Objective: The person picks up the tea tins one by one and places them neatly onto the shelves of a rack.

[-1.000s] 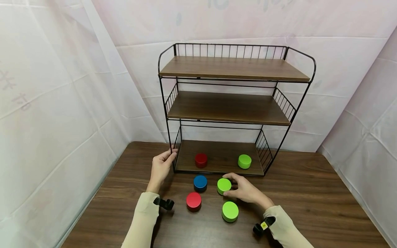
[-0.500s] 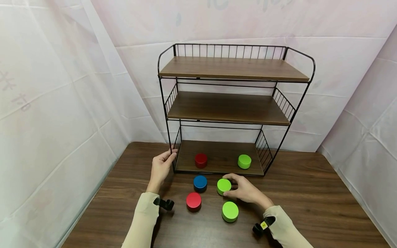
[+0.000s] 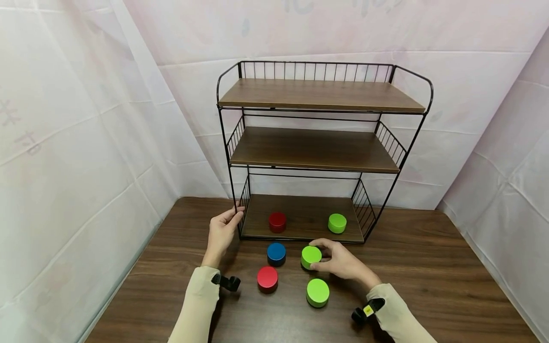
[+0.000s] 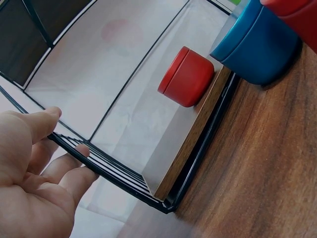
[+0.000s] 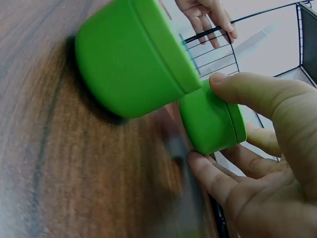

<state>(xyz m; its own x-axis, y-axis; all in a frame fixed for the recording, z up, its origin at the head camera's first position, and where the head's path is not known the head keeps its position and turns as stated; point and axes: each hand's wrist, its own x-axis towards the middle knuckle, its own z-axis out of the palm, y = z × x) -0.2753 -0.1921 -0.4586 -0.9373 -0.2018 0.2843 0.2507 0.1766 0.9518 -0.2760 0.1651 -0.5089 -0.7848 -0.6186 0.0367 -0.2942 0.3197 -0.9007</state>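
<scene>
Right hand (image 3: pixel 343 264): grip pinching a short, round, bright-green pot with a smooth matte surface (image 3: pixel 311 256), thumb on the near side, fingertips on the far side. The pot stands upright at the front of the rack; whether its base touches the desk, I cannot tell.

Left hand (image 3: pixel 222 234): grip pinching the left front post of a three-tier rack of black wire and brown wood-grain boards (image 3: pixel 315 150), thumb and fingers either side of the thin metal (clearest from the left wrist).

Near the held pot, on the brown wood-grain desk (image 3: pixel 437 271): a round blue pot with a glossy side (image 3: pixel 276 253) to its left, close to the rack's front edge; a round red pot (image 3: pixel 268 278) just nearer the wearer than the blue one; a second green pot (image 3: pixel 318 292), nearer the wearer than the held one. All three upright, apart from one another.

On the rack's bottom board (image 3: pixel 306 207): a darker-looking red pot (image 3: pixel 277 222) left of centre, a third green pot (image 3: pixel 337 223) towards the right, well apart.

Farther out: cream sleeves (image 3: pixel 193 305), a small black camera (image 3: pixel 368 310) at the right wrist, pale creased cloth (image 3: pixel 107 143) behind and at both sides.
</scene>
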